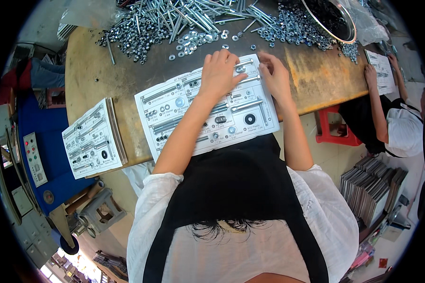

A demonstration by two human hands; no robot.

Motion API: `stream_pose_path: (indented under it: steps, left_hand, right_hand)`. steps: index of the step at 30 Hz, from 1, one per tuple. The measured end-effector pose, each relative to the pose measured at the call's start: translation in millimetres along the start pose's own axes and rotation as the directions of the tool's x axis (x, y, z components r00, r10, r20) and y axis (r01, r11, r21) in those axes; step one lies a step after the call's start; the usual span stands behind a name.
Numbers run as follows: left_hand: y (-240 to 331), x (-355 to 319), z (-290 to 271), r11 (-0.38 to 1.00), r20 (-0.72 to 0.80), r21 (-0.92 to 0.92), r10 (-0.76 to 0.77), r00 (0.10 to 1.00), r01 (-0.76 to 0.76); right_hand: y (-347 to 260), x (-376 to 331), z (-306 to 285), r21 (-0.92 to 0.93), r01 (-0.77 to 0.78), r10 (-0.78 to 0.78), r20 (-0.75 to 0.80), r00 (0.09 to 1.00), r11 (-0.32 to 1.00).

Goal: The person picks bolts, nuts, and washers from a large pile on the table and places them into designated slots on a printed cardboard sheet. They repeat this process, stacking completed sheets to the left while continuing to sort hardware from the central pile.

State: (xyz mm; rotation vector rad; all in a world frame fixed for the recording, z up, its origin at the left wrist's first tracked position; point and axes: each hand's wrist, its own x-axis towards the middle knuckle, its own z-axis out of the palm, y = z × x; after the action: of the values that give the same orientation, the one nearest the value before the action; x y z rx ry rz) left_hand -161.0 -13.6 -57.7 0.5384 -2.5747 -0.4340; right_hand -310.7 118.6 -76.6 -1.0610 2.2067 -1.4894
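Observation:
A white printed hardware card lies tilted at the table's near edge, in front of my body. Bolts, nuts and washers show in boxed sections across its face; I cannot tell which are printed and which are real parts. Over its upper right part rests my left hand, fingers stretched and thumb apart, beside a nut-like piece. My right hand is at the card's upper right corner. Its fingers are loosely bent, with a gap to the thumb and slightly blurred tips; nothing shows between them.
Beyond the card are loose piles of nuts, long bolts and washers. A metal bowl tilts at the far right. Stacked cards lie left. To the right, a co-worker's hand touches another card near a red stool.

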Motion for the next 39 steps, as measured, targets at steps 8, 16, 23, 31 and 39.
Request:
stream_pose_path:
  steps: [8, 16, 23, 31, 39]
  left_hand:
    - [-88, -126, -97, 0.803, -0.313, -0.115, -0.588, 0.746, 0.585]
    - [-54, -284, -129, 0.361, -0.006, -0.438, -0.917, 0.399, 0.823]
    - [-70, -281, -141, 0.204, 0.251, -0.661, -0.847, 0.469, 0.722]
    - [-41, -289, -198, 0.211, 0.081, -0.764, -0.907, 0.414, 0.610]
    - [-94, -325, -280, 0.205, -0.127, -0.800, -0.976, 0.175, 0.563]
  right_hand:
    - [-16, -17, -27, -0.328, -0.245, 0.304, 0.144, 0.942, 0.912]
    - [30, -33, -43, 0.111, -0.406, 0.315, 0.461, 0.830, 0.907]
    - [12, -25, -52, 0.246, -0.543, 0.338, 0.563, 0.754, 0.803]
    - [-70, -3, -45, 0.307, -0.497, 0.259, 0.573, 0.777, 0.811]
    - [-142, -1, 62, 0.334, -0.497, 0.134, 0.709, 0.693, 0.801]
